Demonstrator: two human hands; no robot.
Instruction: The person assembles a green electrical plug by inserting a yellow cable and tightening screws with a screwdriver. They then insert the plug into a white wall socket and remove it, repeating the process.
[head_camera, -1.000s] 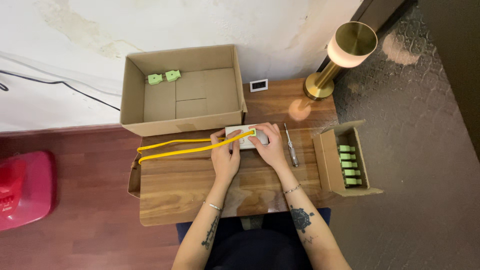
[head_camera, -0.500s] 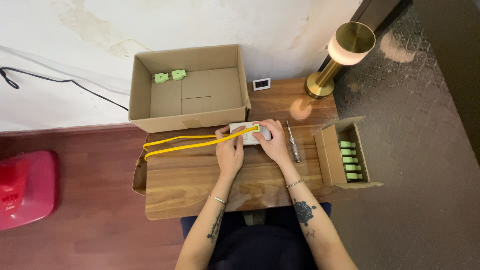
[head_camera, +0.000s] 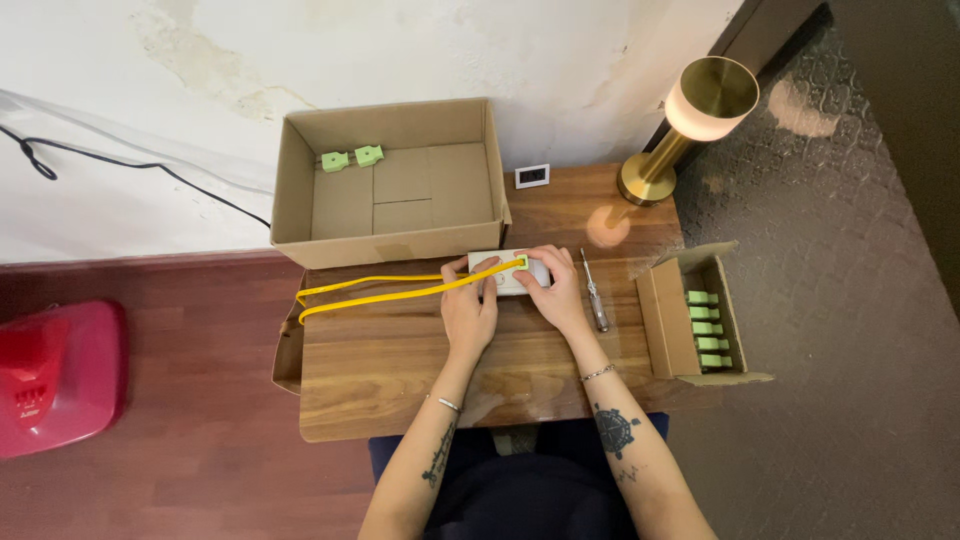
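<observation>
Both hands rest on a small white flat box (head_camera: 507, 271) lying on the wooden table (head_camera: 400, 380). My left hand (head_camera: 470, 308) presses on its left part, fingers over a yellow cable (head_camera: 380, 291) that loops out to the left and ends at the box's top edge. My right hand (head_camera: 553, 292) grips the box's right end. A screwdriver (head_camera: 594, 292) lies just right of my right hand.
A large open cardboard box (head_camera: 400, 185) with two green connectors (head_camera: 352, 158) stands at the back. A small cardboard box (head_camera: 690, 325) with several green connectors sits at the right. A brass lamp (head_camera: 680, 130) and a small white display (head_camera: 532, 176) stand behind. A red object (head_camera: 55, 375) lies on the floor.
The view has shifted slightly; the hands stay on the white box, and the yellow cable's end now sits by its top edge.
</observation>
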